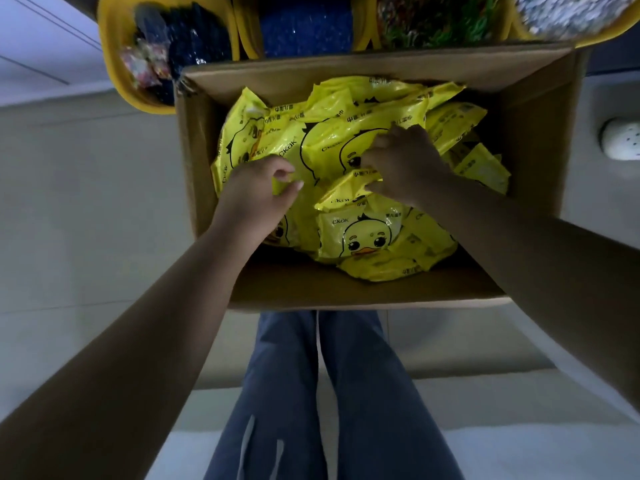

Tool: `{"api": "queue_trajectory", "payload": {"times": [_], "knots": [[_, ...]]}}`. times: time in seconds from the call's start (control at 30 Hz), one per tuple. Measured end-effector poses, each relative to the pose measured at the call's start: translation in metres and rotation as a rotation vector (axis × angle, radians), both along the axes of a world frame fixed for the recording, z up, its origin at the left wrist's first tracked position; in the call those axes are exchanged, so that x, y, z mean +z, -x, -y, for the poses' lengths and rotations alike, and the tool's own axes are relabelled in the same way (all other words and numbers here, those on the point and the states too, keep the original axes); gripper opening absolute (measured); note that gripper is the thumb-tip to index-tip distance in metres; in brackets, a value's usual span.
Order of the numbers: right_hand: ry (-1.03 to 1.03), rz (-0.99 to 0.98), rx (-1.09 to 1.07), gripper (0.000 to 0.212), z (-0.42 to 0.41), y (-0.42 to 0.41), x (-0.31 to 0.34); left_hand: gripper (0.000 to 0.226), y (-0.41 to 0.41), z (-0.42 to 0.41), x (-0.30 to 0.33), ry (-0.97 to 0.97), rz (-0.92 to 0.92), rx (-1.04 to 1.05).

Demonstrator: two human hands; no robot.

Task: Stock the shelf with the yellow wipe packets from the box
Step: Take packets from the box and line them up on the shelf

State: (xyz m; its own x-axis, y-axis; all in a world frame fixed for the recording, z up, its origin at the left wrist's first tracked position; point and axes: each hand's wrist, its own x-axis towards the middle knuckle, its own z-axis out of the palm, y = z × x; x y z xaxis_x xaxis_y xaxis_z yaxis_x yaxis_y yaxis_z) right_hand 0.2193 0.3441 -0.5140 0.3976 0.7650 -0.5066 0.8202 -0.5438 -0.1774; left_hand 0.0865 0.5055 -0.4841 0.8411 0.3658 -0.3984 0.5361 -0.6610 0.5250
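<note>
Inside the box point(533, 140), both hands — left hand point(254, 192), right hand point(403, 164) — pinch yellow wipe packets point(346, 140).

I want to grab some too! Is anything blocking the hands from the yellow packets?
No. The box is open, and both the left hand and right hand are already on the packets lying on top.

Yellow bins point(114, 64) of mixed goods stand beyond; blue trousers point(346, 393) below.
</note>
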Motion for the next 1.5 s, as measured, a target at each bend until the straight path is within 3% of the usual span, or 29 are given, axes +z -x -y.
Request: {"api": "queue_trajectory", "payload": {"times": [0.13, 0.33, 0.47, 0.6, 0.7, 0.77, 0.9, 1.07, 1.3, 1.47, 1.5], "knots": [[-0.218, -0.117, -0.082, 0.021, 0.029, 0.013, 0.010, 0.036, -0.027, 0.004, -0.001, 0.042, 0.020, -0.005], [-0.271, -0.183, -0.452, 0.039, 0.071, 0.018, 0.023, 0.055, -0.080, 0.028, -0.029, 0.067, -0.033, -0.123], [-0.319, -0.285, -0.726, 0.046, 0.092, 0.017, 0.021, 0.054, -0.091, 0.037, -0.046, -0.013, -0.081, -0.151], [-0.330, -0.356, -0.937, 0.032, 0.105, 0.023, 0.029, 0.046, -0.082, 0.046, -0.043, -0.010, -0.112, -0.144], [-0.352, -0.372, -0.986, 0.016, 0.114, 0.030, 0.044, 0.043, -0.066, 0.048, -0.019, -0.010, -0.136, -0.123], [-0.359, -0.375, -1.007, 0.018, 0.115, 0.032, 0.060, 0.048, -0.054, 0.045, 0.006, -0.031, -0.151, -0.140], [-0.431, -0.381, -1.038, 0.044, 0.113, 0.030, 0.113, 0.046, -0.032, 0.033, 0.075, -0.052, -0.137, -0.158], [-0.500, -0.368, -0.909, 0.032, 0.093, 0.017, 0.204, 0.047, -0.023, 0.011, 0.176, -0.109, -0.057, -0.113], [-0.661, -0.297, -0.619, 0.038, 0.051, -0.002, 0.327, 0.025, -0.019, -0.014, 0.307, -0.304, 0.071, -0.083], [-0.699, -0.274, -0.427, 0.009, 0.031, -0.016, 0.408, 0.018, -0.013, -0.032, 0.387, -0.370, 0.167, -0.087], [-0.716, -0.264, -0.401, 0.012, 0.027, -0.019, 0.422, 0.019, -0.012, -0.038, 0.401, -0.371, 0.176, -0.077]]}}
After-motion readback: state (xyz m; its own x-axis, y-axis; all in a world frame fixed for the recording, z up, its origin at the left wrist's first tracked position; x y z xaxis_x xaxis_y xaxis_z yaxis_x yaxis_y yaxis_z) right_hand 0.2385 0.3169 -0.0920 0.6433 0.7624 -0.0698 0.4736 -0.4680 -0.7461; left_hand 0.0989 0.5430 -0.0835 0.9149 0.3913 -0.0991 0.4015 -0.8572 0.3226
